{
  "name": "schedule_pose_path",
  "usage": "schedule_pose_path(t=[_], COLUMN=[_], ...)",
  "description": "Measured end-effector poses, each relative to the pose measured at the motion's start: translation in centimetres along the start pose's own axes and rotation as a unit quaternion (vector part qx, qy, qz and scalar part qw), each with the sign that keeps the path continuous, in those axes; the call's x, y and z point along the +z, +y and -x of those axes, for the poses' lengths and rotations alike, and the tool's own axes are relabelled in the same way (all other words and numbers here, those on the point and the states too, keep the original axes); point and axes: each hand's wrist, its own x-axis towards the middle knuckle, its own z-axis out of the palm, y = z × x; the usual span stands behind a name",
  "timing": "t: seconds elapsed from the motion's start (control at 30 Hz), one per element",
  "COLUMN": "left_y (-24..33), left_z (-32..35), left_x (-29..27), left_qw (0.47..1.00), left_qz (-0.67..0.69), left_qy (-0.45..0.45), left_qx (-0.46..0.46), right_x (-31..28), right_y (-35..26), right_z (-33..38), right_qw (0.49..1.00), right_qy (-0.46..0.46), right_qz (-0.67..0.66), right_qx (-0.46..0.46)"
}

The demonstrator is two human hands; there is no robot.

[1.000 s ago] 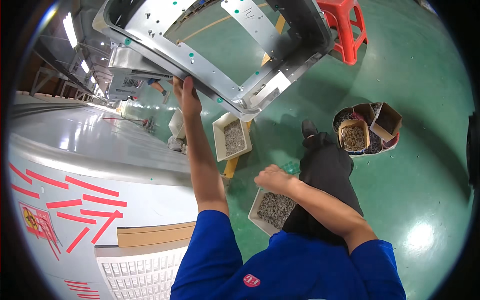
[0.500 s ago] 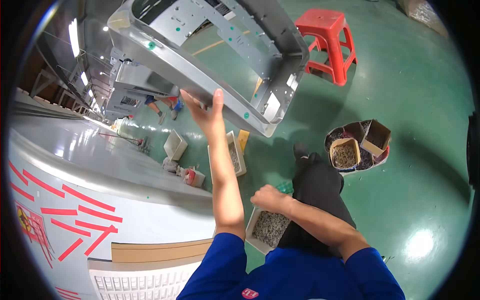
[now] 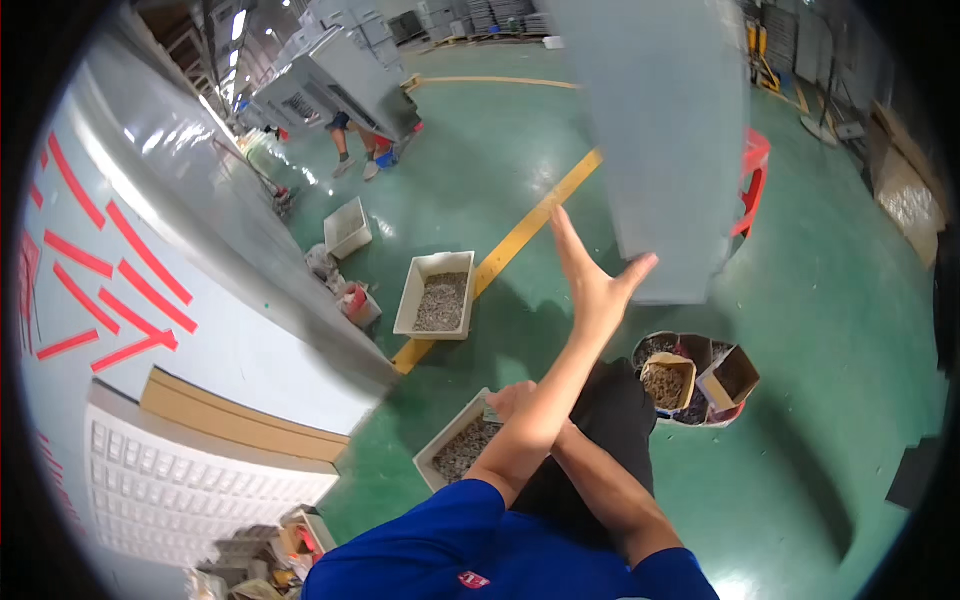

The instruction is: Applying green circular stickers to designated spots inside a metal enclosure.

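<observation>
A large grey metal casing (image 3: 665, 150) stands in front of me, its flat side facing me and its outline smeared by motion. At its lower left edge my left hand (image 3: 597, 290) is open, thumb and fingers spread wide. The thumb overlaps the panel; whether it touches I cannot tell. My left forearm crosses over my right one. Beyond it, my right hand (image 3: 512, 400) is closed above the rim of a white bin (image 3: 432, 462) of small metal parts. What its fingers hold, if anything, is hidden.
Another white bin (image 3: 468, 300) of small parts sits by a yellow floor line (image 3: 540, 220). Right of my leg are cardboard boxes (image 3: 735, 380) with small parts. A red stool (image 3: 755, 175) is partly behind the casing. A white panel (image 3: 230, 330) with red strips fills the left.
The casing has turned from its open frame side to a flat side and now stands farther right. My left hand has moved right and down with it. My view has swung.
</observation>
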Motion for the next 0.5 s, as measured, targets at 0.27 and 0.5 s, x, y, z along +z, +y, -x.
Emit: schedule_pose_path(t=[0.27,0.5], left_y=[-3.0,-5.8], left_z=[5.8,7.1], left_x=[4.2,3.7], left_qw=[0.996,0.993], left_qz=[-0.018,-0.019], left_qy=[-0.085,-0.108], left_qx=[0.002,-0.049], right_x=[1.9,3.0], right_y=[0.0,-0.5], right_z=[-0.7,-1.0], right_qw=[0.999,0.993], right_qy=[-0.038,-0.091], right_qz=[0.007,0.052], right_qx=[-0.014,-0.063])
